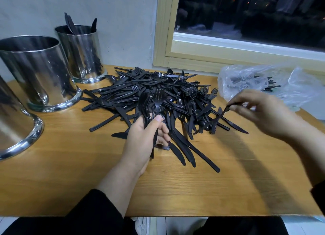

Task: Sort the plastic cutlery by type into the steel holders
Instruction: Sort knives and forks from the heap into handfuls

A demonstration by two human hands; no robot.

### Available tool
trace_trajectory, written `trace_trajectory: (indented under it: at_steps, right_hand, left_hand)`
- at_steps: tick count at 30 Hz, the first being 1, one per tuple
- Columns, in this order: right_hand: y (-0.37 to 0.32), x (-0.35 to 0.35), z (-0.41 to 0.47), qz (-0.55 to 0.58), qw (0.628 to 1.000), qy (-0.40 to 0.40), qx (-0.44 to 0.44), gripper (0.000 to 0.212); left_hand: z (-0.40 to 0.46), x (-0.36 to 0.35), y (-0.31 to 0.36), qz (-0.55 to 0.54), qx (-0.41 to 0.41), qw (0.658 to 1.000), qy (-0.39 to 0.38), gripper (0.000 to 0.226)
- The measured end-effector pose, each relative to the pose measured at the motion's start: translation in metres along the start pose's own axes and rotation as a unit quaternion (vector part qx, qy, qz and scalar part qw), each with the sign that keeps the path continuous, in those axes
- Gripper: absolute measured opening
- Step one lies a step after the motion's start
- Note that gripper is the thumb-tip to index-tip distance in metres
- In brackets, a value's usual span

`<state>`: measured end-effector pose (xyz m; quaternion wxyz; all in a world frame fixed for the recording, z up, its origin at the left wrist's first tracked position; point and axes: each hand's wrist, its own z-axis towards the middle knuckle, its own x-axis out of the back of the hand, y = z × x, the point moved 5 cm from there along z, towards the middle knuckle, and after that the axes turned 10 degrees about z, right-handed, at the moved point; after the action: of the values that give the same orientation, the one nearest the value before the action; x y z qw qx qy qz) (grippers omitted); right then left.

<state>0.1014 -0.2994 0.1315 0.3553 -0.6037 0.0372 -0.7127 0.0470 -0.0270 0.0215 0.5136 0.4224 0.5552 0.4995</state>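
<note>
On the brown wooden table point(70, 173) lies a big pile of black plastic forks, knives and spoons point(158, 94). The left hand point(146, 138) grips a bunch of black forks point(153, 103) over the pile's near edge. The right hand point(260, 111), blurred, pinches one thin black piece of cutlery point(226, 109) by its end. Three shiny round steel holders point(40, 73) stand at the left. A clear plastic bag point(263, 83) sits near the window.
</note>
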Motion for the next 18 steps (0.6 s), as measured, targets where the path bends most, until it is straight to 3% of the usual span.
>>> trace_trajectory:
  at_steps: [6, 12, 15, 18]
  right_hand:
    - [-0.060, -0.011, 0.004, 0.062, 0.997, -0.045, -0.006, 0.004]
    - [-0.081, -0.062, 0.020, 0.099, 0.995, 0.001, 0.008, 0.018]
    - [-0.070, -0.068, 0.020, 0.098, 0.991, 0.084, -0.043, 0.033]
    - [-0.047, -0.083, 0.010, -0.024, 0.988, 0.019, -0.148, 0.053]
  left_hand:
    - [-0.003, -0.007, 0.001, 0.021, -0.007, 0.998, -0.056, 0.019]
    - [-0.009, -0.008, 0.000, 0.068, -0.008, 0.991, -0.112, 0.014]
    - [-0.006, -0.003, -0.006, 0.052, 0.014, 0.995, -0.088, 0.010]
    - [-0.002, 0.003, -0.009, 0.027, 0.026, 0.999, -0.039, 0.011]
